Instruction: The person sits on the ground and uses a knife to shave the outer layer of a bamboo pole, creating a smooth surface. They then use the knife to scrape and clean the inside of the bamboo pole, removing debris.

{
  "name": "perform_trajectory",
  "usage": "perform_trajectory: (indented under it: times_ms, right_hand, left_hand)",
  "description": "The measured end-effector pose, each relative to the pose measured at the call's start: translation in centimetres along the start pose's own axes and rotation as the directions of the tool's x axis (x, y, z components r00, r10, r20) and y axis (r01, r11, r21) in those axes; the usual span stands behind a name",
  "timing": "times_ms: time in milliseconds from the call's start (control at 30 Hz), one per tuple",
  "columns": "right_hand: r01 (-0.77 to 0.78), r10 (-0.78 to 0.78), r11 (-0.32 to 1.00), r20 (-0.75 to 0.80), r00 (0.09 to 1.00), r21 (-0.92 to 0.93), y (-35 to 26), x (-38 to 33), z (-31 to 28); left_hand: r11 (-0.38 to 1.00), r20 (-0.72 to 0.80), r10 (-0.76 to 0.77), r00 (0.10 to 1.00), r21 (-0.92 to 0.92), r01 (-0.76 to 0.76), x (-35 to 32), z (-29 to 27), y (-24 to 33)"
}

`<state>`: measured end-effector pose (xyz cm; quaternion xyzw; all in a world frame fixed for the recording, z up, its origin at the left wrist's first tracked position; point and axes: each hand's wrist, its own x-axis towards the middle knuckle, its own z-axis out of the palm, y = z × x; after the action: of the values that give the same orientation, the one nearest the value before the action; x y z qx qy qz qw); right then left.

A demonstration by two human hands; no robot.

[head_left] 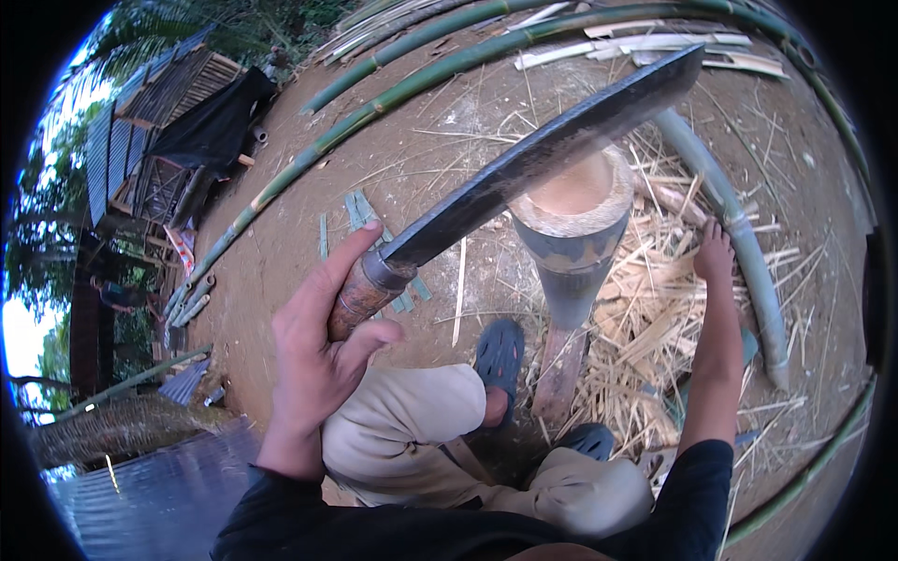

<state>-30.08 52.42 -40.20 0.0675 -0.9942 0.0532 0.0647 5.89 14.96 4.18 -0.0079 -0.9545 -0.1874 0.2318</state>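
My left hand (323,327) is closed round the wooden handle of a machete (552,154). Its long dark blade slants up to the right, crossing in front of a chopping block (575,248). That block stands upright, dark and tapering downward, with a pale, worn, hollowed top. My right hand (716,252) reaches down past the block into the scraps, its fingers on the end of a short brownish stick (675,198). How firmly they grip it is hard to see. Pale shavings and split strips (641,327) lie heaped beneath my right arm.
A thick grey-green bamboo pole (734,234) lies just right of my right hand. Long green bamboo poles (374,112) curve across the far ground, near split strips (655,45). Green slats (355,210) lie beyond my left hand. A metal-roofed shed (140,122) stands far left.
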Motion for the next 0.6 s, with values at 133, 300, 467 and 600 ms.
perform_trajectory:
  times_ms: [133,300,467,600]
  right_hand:
    - [-0.015,0.024,1.0,0.351,0.936,-0.027,-2.3,0.8,-4.1]
    - [-0.286,0.173,0.905,0.342,0.924,0.315,0.1,-3.4,-3.9]
    - [-0.37,0.347,0.866,0.128,0.929,0.336,-1.7,-11.5,-16.9]
    - [-0.315,0.407,0.83,-0.113,0.906,0.46,3.7,-14.9,-30.5]
  left_hand:
    - [0.989,0.063,-0.111,0.992,0.106,0.104,-0.3,-1.5,2.4]
    - [0.982,0.129,-0.175,0.976,-0.042,0.182,1.0,-0.5,3.0]
    - [0.985,0.173,-0.133,0.976,-0.083,0.149,-0.4,-1.5,2.1]
    - [0.987,0.187,-0.036,0.982,-0.144,0.064,-1.5,-1.3,1.5]
